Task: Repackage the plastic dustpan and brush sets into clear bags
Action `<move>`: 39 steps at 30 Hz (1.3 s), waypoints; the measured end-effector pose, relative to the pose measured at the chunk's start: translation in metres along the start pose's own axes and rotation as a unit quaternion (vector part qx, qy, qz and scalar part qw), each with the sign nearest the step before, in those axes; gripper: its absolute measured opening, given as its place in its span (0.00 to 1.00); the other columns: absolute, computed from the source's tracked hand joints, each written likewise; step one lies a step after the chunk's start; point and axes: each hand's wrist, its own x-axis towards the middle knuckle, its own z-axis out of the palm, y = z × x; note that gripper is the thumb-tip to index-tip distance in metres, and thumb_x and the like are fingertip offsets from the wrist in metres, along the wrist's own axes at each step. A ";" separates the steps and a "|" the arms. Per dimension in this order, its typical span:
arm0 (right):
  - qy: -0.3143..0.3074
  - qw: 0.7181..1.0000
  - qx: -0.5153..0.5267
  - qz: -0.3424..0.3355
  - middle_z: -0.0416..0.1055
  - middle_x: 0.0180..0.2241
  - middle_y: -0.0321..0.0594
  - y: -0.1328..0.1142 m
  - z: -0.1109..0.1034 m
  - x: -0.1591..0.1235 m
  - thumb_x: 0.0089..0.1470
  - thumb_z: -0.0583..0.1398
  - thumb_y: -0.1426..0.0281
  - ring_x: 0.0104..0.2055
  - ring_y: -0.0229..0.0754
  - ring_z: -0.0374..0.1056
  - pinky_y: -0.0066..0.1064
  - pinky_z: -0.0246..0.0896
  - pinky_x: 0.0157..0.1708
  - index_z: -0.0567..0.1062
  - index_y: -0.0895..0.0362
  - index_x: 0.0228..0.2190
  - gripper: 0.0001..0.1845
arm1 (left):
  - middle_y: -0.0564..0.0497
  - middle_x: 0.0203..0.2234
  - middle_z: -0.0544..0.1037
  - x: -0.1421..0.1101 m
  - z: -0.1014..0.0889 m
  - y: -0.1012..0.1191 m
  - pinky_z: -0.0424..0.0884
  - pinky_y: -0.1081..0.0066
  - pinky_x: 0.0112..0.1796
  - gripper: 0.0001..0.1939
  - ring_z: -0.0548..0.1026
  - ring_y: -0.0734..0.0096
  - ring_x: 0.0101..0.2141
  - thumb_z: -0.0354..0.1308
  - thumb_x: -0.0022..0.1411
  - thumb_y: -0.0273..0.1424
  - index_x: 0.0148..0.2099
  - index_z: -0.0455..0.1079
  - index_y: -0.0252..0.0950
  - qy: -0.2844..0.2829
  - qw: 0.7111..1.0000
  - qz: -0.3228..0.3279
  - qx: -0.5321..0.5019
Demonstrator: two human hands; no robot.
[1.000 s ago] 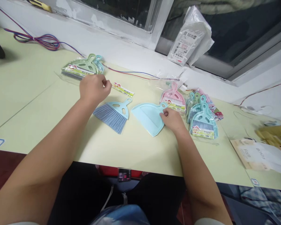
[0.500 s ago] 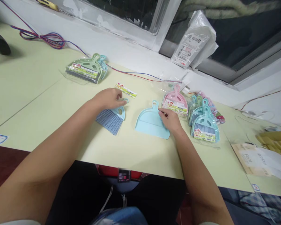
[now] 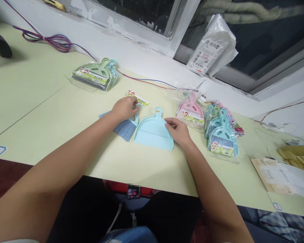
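A light-blue dustpan [image 3: 154,135] lies flat on the table in front of me, its ringed handle pointing away. My right hand [image 3: 177,130] grips its right edge between thumb and fingers. To the left lies a small brush [image 3: 126,129] with grey-blue bristles. My left hand [image 3: 125,108] is closed on the brush's light-blue handle, which my fingers partly cover. The bristles fan out towards me, close to the dustpan's left side. Behind my left hand is a printed card label [image 3: 143,101], partly hidden by the fingers.
Wrapped green and blue brush sets [image 3: 93,76] lie at the back left. A wrapped pink set [image 3: 191,109] and several wrapped blue sets [image 3: 222,140] lie to the right. Coiled cable [image 3: 57,42] runs along the wall. A plastic-wrapped packet [image 3: 205,55] leans against the window.
My right hand has slid the dustpan left, closer to the brush. My left hand has shifted slightly right and towards me with the brush.
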 end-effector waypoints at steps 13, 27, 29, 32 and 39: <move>0.087 0.988 0.110 0.061 0.84 0.44 0.45 0.015 -0.018 0.007 0.60 0.63 0.51 0.44 0.45 0.78 0.38 0.73 0.43 0.82 0.54 0.45 0.21 | 0.45 0.47 0.84 0.013 -0.032 -0.032 0.74 0.60 0.50 0.12 0.81 0.57 0.46 0.57 0.68 0.38 0.48 0.75 0.38 0.174 0.970 -0.105 -0.135; 0.136 0.916 0.325 0.191 0.80 0.36 0.38 0.018 -0.021 0.014 0.45 0.68 0.64 0.32 0.37 0.73 0.28 0.65 0.29 0.82 0.52 0.37 0.14 | 0.49 0.50 0.81 0.030 -0.036 -0.092 0.74 0.72 0.37 0.14 0.76 0.83 0.37 0.51 0.73 0.34 0.53 0.68 0.30 0.179 0.884 -0.266 -0.340; 0.134 0.918 0.322 0.189 0.81 0.37 0.38 0.018 -0.021 0.014 0.45 0.68 0.63 0.33 0.37 0.74 0.28 0.66 0.29 0.82 0.52 0.38 0.15 | 0.49 0.51 0.80 0.030 -0.036 -0.091 0.74 0.70 0.39 0.13 0.76 0.82 0.38 0.51 0.73 0.35 0.52 0.68 0.30 0.176 0.883 -0.268 -0.344; 0.127 0.923 0.314 0.182 0.81 0.37 0.38 0.019 -0.020 0.014 0.45 0.69 0.63 0.33 0.38 0.74 0.29 0.68 0.30 0.82 0.52 0.38 0.15 | 0.49 0.51 0.80 0.030 -0.038 -0.090 0.74 0.68 0.40 0.12 0.75 0.80 0.38 0.52 0.73 0.36 0.49 0.67 0.31 0.175 0.879 -0.273 -0.348; 0.116 0.930 0.304 0.172 0.81 0.37 0.39 0.022 -0.020 0.014 0.46 0.70 0.60 0.34 0.38 0.74 0.32 0.69 0.33 0.81 0.52 0.37 0.16 | 0.49 0.50 0.80 0.030 -0.040 -0.085 0.73 0.70 0.36 0.12 0.77 0.75 0.41 0.53 0.69 0.38 0.46 0.68 0.34 0.181 0.872 -0.286 -0.354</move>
